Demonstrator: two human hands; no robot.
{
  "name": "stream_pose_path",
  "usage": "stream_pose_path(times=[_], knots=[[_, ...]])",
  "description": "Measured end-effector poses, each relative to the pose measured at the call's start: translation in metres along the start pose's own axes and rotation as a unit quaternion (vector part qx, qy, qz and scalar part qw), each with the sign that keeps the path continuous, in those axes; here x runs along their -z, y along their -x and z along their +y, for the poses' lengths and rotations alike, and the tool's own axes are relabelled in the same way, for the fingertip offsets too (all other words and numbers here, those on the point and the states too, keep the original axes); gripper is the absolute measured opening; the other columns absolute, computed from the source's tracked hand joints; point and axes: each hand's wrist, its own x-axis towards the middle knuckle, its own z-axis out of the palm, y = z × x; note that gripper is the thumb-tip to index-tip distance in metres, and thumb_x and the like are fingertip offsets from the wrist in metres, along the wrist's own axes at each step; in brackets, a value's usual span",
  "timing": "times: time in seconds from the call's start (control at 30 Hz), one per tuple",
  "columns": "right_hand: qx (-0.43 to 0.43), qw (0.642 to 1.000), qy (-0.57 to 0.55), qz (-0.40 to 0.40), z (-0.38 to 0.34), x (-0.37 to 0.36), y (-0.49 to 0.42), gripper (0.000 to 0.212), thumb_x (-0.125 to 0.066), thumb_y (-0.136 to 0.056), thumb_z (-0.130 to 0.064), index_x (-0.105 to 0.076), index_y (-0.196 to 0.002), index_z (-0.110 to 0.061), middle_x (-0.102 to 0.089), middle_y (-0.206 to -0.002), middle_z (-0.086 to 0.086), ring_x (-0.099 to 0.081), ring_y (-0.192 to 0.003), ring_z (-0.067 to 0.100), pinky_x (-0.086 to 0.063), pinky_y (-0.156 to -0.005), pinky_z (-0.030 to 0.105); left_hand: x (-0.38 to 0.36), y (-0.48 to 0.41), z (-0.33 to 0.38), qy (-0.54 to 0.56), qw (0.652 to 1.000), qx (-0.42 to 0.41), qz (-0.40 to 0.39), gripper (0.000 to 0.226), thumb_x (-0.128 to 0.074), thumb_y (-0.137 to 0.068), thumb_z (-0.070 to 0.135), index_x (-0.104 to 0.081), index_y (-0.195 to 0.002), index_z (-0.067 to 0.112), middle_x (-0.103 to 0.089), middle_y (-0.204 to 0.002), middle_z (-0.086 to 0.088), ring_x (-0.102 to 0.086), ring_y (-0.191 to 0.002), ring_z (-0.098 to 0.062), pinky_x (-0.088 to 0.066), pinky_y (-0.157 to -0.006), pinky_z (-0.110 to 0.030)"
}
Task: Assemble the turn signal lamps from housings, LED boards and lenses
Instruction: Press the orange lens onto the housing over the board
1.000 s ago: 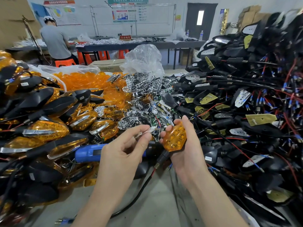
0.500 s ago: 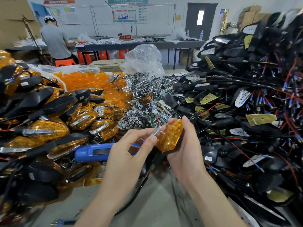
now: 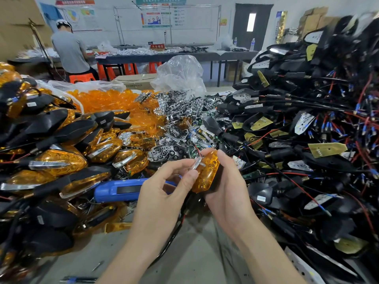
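Note:
My right hand grips a turn signal lamp with an amber lens on a black housing, tilted on edge. A black cable hangs from the lamp toward the table. My left hand pinches a small chrome trim strip between thumb and forefinger and holds it against the lens's upper left edge. Behind the hands lie loose chrome reflectors, a heap of loose amber lenses, and black housings with LED boards and wires piled at the right.
Finished amber lamps are stacked at the left. A blue electric screwdriver lies just left of my left hand. A clear plastic bag stands behind the parts. A person works at a far table. Grey tabletop shows between my forearms.
My left hand brought the chrome strip rightward onto the lens. My right hand turned the lamp from face-on to edge-on.

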Motion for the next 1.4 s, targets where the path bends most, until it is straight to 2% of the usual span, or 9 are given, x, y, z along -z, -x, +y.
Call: stream_pose_path(times=[0.17, 0.3, 0.5, 0.73, 0.8, 0.87, 1.0, 1.13, 1.4], knots=[[0.007, 0.999, 0.018, -0.027, 0.001, 0.002, 0.001, 0.031, -0.053, -0.093, -0.043, -0.068, -0.104, -0.018, -0.063, -0.101, 0.015, -0.061, -0.095, 0.028, -0.053, -0.079, 0.036, 0.001, 0.001, 0.001, 0.022, 1.0, 0.014, 0.003, 0.016, -0.067, -0.084, 0.037, -0.073, -0.097, 0.042, -0.074, -0.091, 0.008, -0.067, -0.079, -0.017, -0.056, -0.06, -0.03], [0.009, 0.999, 0.028, -0.043, 0.001, 0.003, 0.001, 0.028, -0.054, -0.095, -0.043, -0.072, -0.099, -0.023, -0.066, -0.095, 0.008, -0.064, -0.085, 0.019, -0.054, -0.075, 0.032, 0.004, -0.001, 0.0, 0.042, 0.999, 0.031, 0.006, 0.016, -0.068, -0.081, 0.036, -0.074, -0.096, 0.039, -0.074, -0.092, 0.005, -0.068, -0.081, -0.02, -0.056, -0.06, -0.026], [0.009, 0.998, 0.036, -0.044, 0.004, 0.003, 0.001, 0.032, -0.062, -0.087, -0.049, -0.073, -0.102, -0.024, -0.065, -0.1, 0.012, -0.063, -0.097, 0.029, -0.058, -0.08, 0.037, 0.004, 0.0, 0.001, 0.031, 0.999, 0.029, -0.022, 0.017, -0.067, -0.08, 0.042, -0.074, -0.096, 0.041, -0.072, -0.091, -0.001, -0.065, -0.083, -0.027, -0.056, -0.06, -0.042], [0.024, 0.997, 0.071, -0.032, 0.003, 0.005, 0.001, 0.035, -0.066, -0.089, -0.052, -0.074, -0.108, -0.024, -0.07, -0.096, 0.008, -0.066, -0.095, 0.028, -0.057, -0.086, 0.043, 0.002, 0.001, -0.002, 0.019, 0.999, 0.023, -0.026, 0.016, -0.066, -0.083, 0.044, -0.072, -0.097, 0.04, -0.073, -0.09, 0.001, -0.067, -0.079, -0.026, -0.055, -0.061, -0.038], [0.037, 0.996, 0.079, -0.009, 0.003, 0.004, 0.0, 0.038, -0.071, -0.081, -0.056, -0.075, -0.102, -0.024, -0.068, -0.087, 0.002, -0.065, -0.085, 0.024, -0.057, -0.08, 0.042, 0.0, 0.001, -0.004, 0.02, 0.999, 0.024, -0.032, 0.017, -0.066, -0.083, 0.043, -0.072, -0.098, 0.038, -0.074, -0.089, 0.003, -0.067, -0.076, -0.023, -0.055, -0.064, -0.036], [0.034, 0.997, 0.072, 0.016, 0.003, 0.002, -0.001, 0.033, -0.077, -0.077, -0.055, -0.076, -0.091, -0.025, -0.066, -0.08, -0.001, -0.064, -0.076, 0.021, -0.057, -0.072, 0.039, -0.002, 0.002, -0.006, 0.015, 0.999, 0.025, -0.038, 0.018, -0.065, -0.084, 0.041, -0.072, -0.1, 0.037, -0.074, -0.091, 0.008, -0.068, -0.079, -0.011, -0.053, -0.067, -0.022], [0.02, 0.999, 0.0, 0.031, 0.0, 0.001, -0.003, 0.025, -0.073, -0.078, -0.051, -0.076, -0.075, -0.027, -0.073, -0.083, 0.004, -0.069, -0.068, 0.017, -0.058, -0.054, 0.033, -0.007, 0.005, -0.007, -0.027, 0.998, 0.014, -0.057, 0.027, -0.056, -0.09, 0.041, -0.069, -0.113, 0.04, -0.07, -0.097, 0.017, -0.064, -0.084, 0.001, -0.047, -0.073, -0.012], [-0.013, 0.998, -0.05, 0.042, -0.001, 0.001, -0.006, 0.025, -0.07, -0.072, -0.051, -0.076, -0.07, -0.027, -0.074, -0.082, 0.007, -0.074, -0.078, 0.022, -0.061, -0.063, 0.038, -0.008, 0.006, -0.004, -0.02, 0.997, 0.008, -0.075, 0.026, -0.053, -0.091, 0.041, -0.066, -0.112, 0.049, -0.064, -0.092, 0.018, -0.062, -0.08, 0.001, -0.045, -0.073, -0.009], [-0.026, 0.985, -0.158, 0.064, -0.007, 0.001, -0.009, 0.027, -0.07, -0.079, -0.047, -0.067, -0.077, -0.02, -0.057, -0.065, -0.002, -0.064, -0.063, 0.02, -0.062, -0.069, 0.034, -0.009, 0.009, -0.008, -0.009, 0.997, 0.021, -0.07, 0.015, -0.056, -0.088, 0.043, -0.066, -0.099, 0.039, -0.071, -0.089, 0.009, -0.067, -0.082, -0.013, -0.057, -0.077, -0.042]])
